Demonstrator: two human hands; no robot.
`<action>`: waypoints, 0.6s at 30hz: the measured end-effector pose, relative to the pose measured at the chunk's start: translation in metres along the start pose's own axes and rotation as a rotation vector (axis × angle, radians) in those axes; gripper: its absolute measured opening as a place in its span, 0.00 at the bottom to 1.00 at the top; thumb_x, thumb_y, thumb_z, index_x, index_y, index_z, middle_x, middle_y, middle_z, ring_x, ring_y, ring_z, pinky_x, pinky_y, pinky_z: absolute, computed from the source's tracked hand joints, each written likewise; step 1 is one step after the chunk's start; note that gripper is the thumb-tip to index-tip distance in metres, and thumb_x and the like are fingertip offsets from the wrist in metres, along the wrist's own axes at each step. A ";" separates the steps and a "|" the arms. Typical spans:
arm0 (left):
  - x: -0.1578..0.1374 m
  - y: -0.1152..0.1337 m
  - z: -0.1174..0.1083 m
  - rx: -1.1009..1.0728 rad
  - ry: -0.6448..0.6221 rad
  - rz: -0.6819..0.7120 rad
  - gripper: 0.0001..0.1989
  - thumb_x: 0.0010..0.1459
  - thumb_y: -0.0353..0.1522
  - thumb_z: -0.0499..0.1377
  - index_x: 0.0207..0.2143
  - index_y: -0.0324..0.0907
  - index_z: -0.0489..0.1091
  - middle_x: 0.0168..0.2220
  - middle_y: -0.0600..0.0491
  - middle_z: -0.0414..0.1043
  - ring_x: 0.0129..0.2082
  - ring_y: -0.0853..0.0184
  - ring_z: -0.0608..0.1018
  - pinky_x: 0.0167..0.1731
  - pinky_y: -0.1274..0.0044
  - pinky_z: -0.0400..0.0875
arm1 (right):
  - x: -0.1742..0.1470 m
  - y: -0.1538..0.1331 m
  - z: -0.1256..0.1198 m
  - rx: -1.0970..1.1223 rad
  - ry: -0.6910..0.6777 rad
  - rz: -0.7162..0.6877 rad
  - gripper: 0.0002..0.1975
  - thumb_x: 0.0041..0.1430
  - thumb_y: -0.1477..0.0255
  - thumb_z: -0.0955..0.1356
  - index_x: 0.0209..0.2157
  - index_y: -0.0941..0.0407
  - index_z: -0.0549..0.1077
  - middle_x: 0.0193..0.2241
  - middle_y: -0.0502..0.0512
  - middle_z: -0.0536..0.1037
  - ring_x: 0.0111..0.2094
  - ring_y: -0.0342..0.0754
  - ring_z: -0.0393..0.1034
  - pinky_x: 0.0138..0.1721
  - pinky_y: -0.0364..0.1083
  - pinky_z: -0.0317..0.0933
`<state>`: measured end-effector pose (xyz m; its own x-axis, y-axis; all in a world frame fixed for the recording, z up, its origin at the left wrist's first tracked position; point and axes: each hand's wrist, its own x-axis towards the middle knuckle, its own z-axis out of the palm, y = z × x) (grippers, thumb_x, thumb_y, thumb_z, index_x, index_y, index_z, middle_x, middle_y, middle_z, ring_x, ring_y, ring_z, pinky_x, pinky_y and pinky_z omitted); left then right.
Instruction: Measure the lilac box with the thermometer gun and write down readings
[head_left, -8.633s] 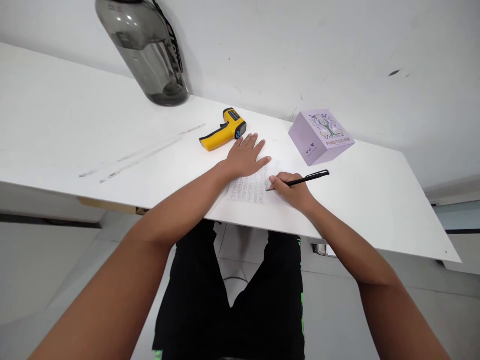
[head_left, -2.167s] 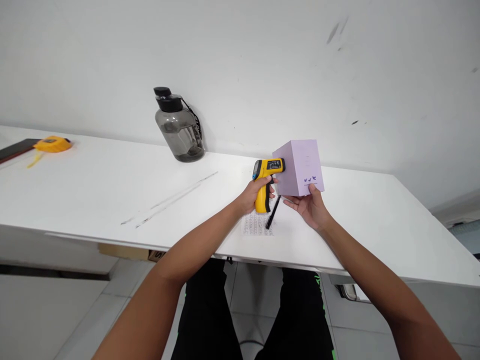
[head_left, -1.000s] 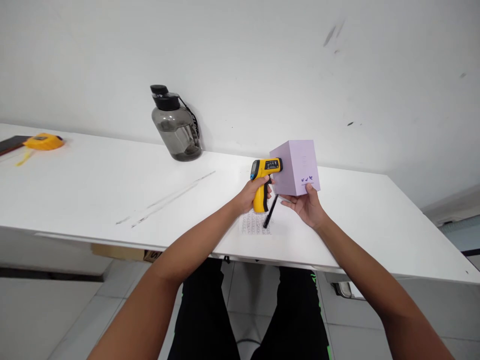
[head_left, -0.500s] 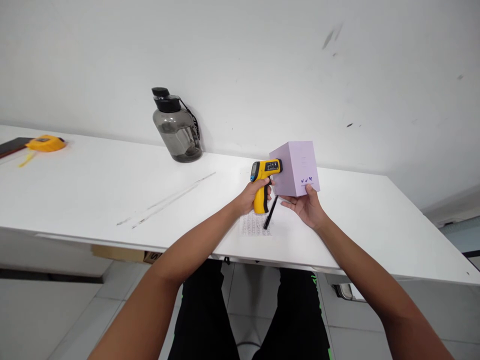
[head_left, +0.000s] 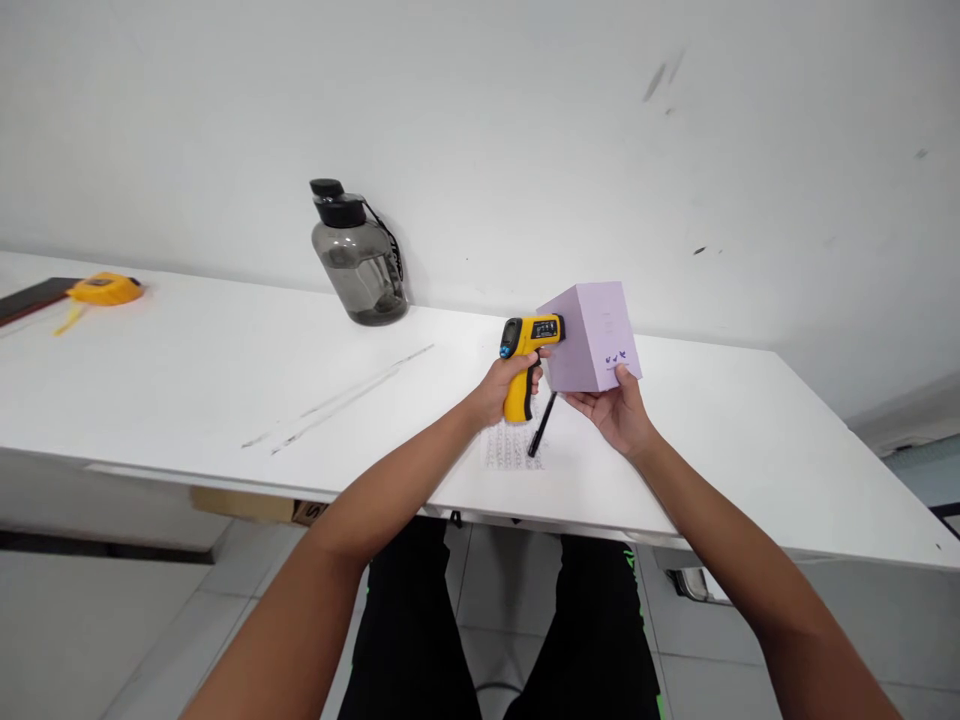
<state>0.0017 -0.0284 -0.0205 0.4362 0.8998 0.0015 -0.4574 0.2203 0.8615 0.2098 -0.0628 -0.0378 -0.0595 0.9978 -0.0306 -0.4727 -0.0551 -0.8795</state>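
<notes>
Perhaps an office or workroom, long white desk (head_left: 720,450), scuffed wall (head_left: 525,130), tiled floor (head_left: 701,630)

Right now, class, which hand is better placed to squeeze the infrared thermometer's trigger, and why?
Probably the left hand: it grips the yellow infrared thermometer, fingers wrapped around the handle, while the right hand is occupied holding the lilac box.

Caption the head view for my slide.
Left hand points a yellow thermometer at the purple box in the right hand.
</notes>
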 end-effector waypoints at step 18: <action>0.015 0.013 -0.021 0.491 0.473 0.227 0.25 0.63 0.57 0.53 0.39 0.44 0.69 0.35 0.51 0.71 0.35 0.64 0.74 0.38 0.73 0.69 | 0.037 -0.020 -0.063 -0.360 0.520 -0.360 0.32 0.53 0.48 0.70 0.56 0.41 0.61 0.53 0.54 0.72 0.45 0.48 0.75 0.37 0.49 0.75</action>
<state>-0.0135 -0.0041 -0.0200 -0.0618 0.9946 0.0834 -0.0475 -0.0864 0.9951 0.2727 -0.0219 -0.0511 0.5128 0.8458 0.1470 -0.0600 0.2061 -0.9767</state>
